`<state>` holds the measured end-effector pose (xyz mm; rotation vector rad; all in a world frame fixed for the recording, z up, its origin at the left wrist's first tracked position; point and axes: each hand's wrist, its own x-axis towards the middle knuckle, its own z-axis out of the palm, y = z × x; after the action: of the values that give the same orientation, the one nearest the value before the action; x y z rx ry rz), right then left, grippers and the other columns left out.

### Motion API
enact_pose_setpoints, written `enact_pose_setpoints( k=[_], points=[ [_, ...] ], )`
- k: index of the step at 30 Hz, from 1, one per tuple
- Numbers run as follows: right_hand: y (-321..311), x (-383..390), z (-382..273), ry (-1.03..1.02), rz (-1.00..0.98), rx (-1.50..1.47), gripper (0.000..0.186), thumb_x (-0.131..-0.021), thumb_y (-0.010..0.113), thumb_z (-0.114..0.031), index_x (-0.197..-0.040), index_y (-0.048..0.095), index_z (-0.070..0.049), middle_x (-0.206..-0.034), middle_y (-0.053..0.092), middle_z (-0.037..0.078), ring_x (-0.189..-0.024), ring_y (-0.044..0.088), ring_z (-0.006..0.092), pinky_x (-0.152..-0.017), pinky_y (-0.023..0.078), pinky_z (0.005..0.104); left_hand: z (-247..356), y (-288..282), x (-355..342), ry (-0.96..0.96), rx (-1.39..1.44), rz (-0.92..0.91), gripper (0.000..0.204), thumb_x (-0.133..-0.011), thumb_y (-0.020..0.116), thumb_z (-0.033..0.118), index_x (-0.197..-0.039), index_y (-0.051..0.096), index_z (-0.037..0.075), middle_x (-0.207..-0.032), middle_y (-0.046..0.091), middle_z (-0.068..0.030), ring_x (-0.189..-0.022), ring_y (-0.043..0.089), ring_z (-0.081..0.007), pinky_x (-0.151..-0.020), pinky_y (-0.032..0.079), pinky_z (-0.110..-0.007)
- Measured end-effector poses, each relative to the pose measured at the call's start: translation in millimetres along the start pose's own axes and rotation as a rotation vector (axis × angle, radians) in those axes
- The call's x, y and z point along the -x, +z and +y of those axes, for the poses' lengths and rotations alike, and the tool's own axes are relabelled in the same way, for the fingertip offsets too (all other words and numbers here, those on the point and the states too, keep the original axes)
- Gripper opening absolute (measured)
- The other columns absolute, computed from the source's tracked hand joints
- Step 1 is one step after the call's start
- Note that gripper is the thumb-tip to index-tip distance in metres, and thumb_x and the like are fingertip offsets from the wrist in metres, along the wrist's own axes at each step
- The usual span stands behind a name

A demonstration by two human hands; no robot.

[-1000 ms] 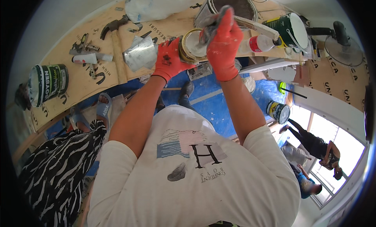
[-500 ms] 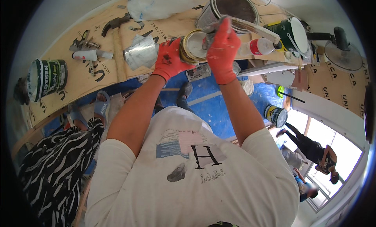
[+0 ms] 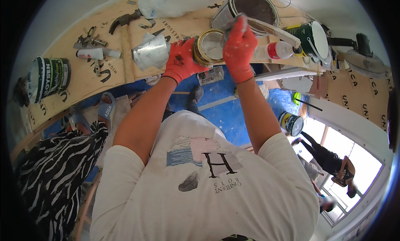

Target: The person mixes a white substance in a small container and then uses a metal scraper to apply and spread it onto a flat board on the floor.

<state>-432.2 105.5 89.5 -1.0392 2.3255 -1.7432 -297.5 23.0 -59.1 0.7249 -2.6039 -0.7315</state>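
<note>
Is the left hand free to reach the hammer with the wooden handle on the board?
Probably not as things stand: the left hand in its orange glove grips the small open tin. The hammer lies uncovered to its left, beyond the crumpled foil.

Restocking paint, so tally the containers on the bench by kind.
Small open tin, held by left hand: 1
Large cans: 3
Plastic bottle: 1
Total: 5
</note>
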Motion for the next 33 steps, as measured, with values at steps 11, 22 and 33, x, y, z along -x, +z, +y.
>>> enact_pose_setpoints(
  k=[11, 22, 33],
  points=[
    [-1.8, 3.9, 7.5, 0.079, 0.003, -0.261, 0.059, -0.111, 0.048, -0.051, -0.086, 0.064, 0.0, -0.069, 0.06, 0.007, -0.056, 0.054, 0.0134, -0.055, 0.044, 0.0304, -0.1, 4.0, 1.7, -0.037, -0.027, -0.095, 0.12, -0.058, 0.089, 0.069, -0.152, 0.046, 0.01, -0.149, 0.056, -0.0129, -0.141, 0.046, -0.0459, -0.119, 0.031, -0.055],
    [-3.3, 5.4, 2.9, 0.078, 0.003, -0.396, 0.059, -0.112, 0.047, -0.05, -0.087, 0.067, 0.0, -0.07, 0.062, 0.005, -0.056, 0.055, 0.0111, -0.054, 0.044, 0.0286, 2.1, -0.5, -0.2, -0.037, 0.021, -0.111, 0.118, -0.056, 0.09, 0.068, -0.15, 0.049, 0.008, -0.145, 0.059, -0.0137, -0.137, 0.049, -0.0437, -0.118, 0.031, -0.053],
    [-5.3, 4.4, 2.9, -0.034, -0.01, -0.377, 0.061, -0.113, 0.045, -0.047, -0.085, 0.068, 0.002, -0.07, 0.065, 0.005, -0.058, 0.055, 0.011, -0.056, 0.044, 0.0291, 4.1, 0.7, -0.2, -0.075, -0.025, -0.139, 0.12, -0.055, 0.091, 0.069, -0.15, 0.05, 0.009, -0.148, 0.057, -0.013, -0.14, 0.047, -0.0428, -0.119, 0.031, -0.054]
  ],
)
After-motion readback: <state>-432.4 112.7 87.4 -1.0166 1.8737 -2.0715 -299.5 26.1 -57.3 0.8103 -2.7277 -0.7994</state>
